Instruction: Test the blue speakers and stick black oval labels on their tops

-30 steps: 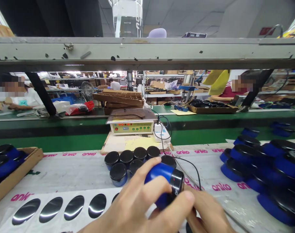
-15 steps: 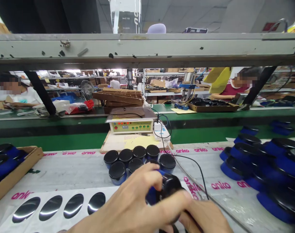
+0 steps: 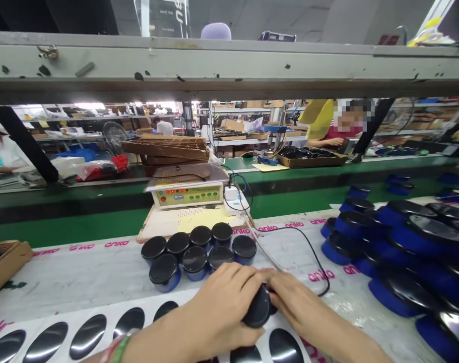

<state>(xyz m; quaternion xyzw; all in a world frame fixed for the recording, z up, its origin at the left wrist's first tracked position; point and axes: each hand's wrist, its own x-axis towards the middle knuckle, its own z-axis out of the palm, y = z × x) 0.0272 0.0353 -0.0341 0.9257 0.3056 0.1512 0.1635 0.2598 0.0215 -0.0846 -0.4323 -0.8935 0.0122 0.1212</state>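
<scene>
My left hand (image 3: 231,300) is closed around a round black-topped part (image 3: 258,311), its dark face tilted up. From the other side, the bent fingers of my right hand (image 3: 293,297) grip the same part's edge; its fingertips are partly hidden. Beneath both hands lies a white sheet (image 3: 199,297) with a row of glossy black oval stickers (image 3: 88,336). Just beyond my hands stand several small round blue pots with black tops (image 3: 194,261), grouped together on the plastic-covered bench.
Stacked blue-and-black round parts (image 3: 399,252) fill the right side. A cardboard box (image 3: 10,264) sits at the left edge. Behind the pots is a control box with red lights (image 3: 187,195), with a black cable (image 3: 312,247) curving toward my right hand. A shelf beam (image 3: 229,65) crosses overhead.
The view has swung right. My hands have drawn apart a little, and the held part has turned so its black face shows between them.
</scene>
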